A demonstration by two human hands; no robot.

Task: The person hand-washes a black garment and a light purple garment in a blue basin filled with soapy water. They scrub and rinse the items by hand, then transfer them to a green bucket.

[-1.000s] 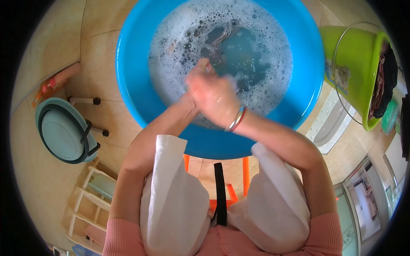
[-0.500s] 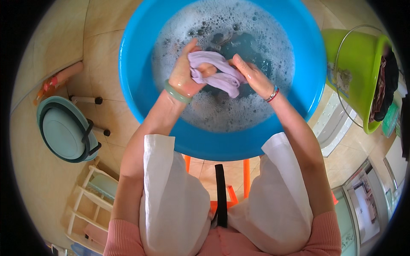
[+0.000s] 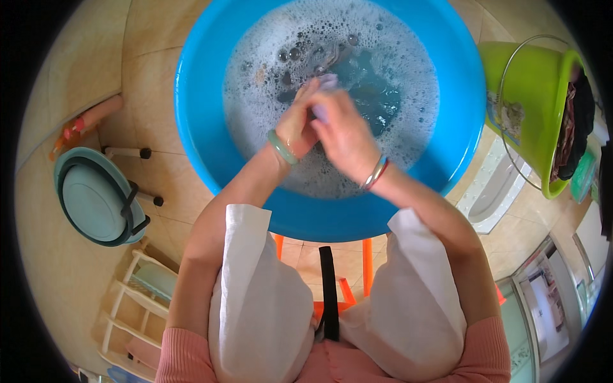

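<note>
A light purple cloth is bunched between my two hands, over the soapy water in a large blue basin. Only small bits of it show, at the fingertips and between the palms. My left hand, below a green bangle, is closed round the cloth from the left. My right hand, with a metal bangle and a red band at its wrist, presses over it from the right and is blurred by motion. White suds ring the water, and a dark shape lies partly sunk beyond my fingers.
On the right stands a green bucket with dark clothes at its mouth, beside a white floor basin. At left are stacked grey-green basins and a cream rack. Orange stool legs show below the blue basin.
The cloth was spread open between my hands. Now both hands have come together and squeeze it into a bunch, my right hand having moved left over it.
</note>
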